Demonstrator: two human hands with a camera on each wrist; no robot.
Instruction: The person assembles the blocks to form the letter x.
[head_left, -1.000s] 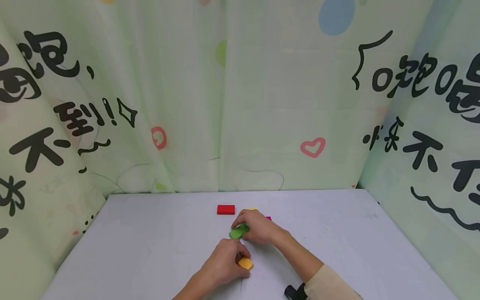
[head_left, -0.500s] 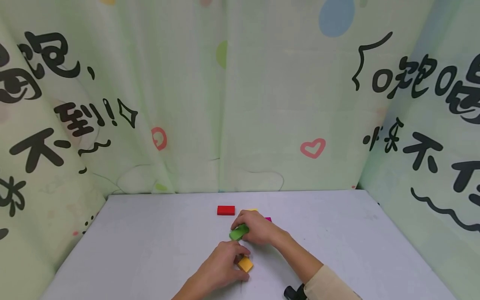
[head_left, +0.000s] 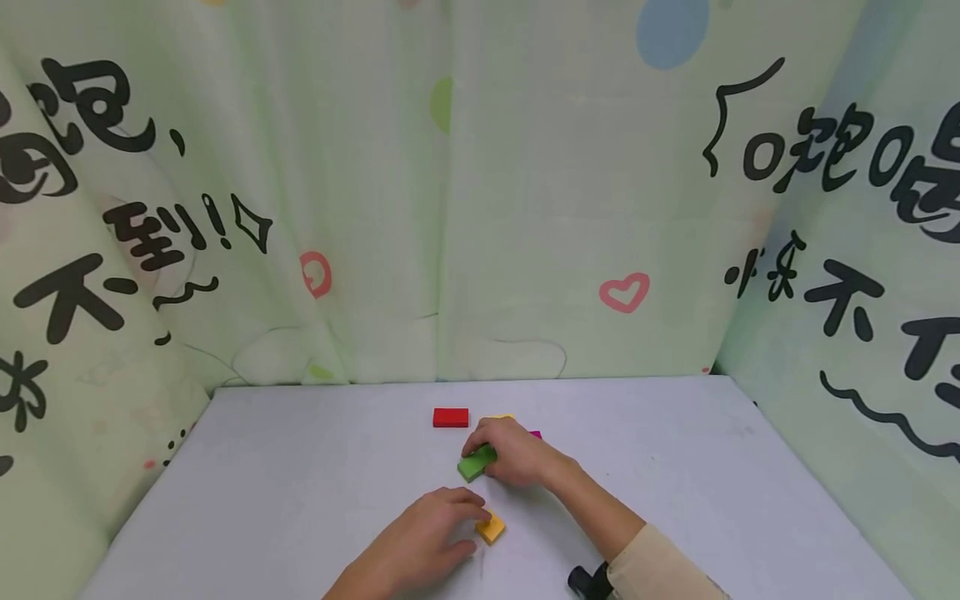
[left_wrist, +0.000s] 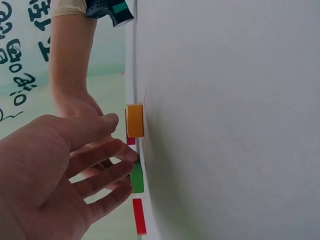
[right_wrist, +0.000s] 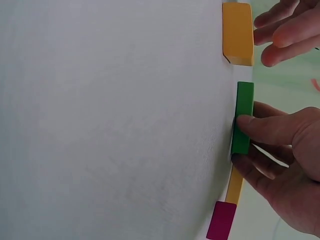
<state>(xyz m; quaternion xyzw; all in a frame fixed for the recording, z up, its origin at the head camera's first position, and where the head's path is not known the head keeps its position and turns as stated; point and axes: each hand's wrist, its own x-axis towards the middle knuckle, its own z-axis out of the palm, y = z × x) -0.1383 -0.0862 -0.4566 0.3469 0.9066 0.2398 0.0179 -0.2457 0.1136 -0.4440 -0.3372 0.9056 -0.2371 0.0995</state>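
Note:
My right hand (head_left: 513, 454) pinches a green block (head_left: 476, 462) between thumb and fingers, close over the white table; the right wrist view has the thumb on the near face of this green block (right_wrist: 243, 100). Nearer to me, a yellow block (head_left: 491, 531) rests on the table. Beside it on the left is my left hand (head_left: 427, 537), its fingers spread and relaxed, with one fingertip overlapping the block in the head view. In the left wrist view, a gap shows between the left thumb and the yellow block (left_wrist: 135, 121).
Farther back lies a red block (head_left: 451, 417). Behind the right hand, a second yellow block (right_wrist: 234, 187) and a magenta block (right_wrist: 221, 220) are mostly hidden in the head view. A printed curtain (head_left: 525, 208) encloses the white table (head_left: 300, 475) at the back and sides.
My left hand has let go of the near yellow block and drawn slightly left, its fingers opening. The right hand still holds the green block in nearly the same place, turned a little.

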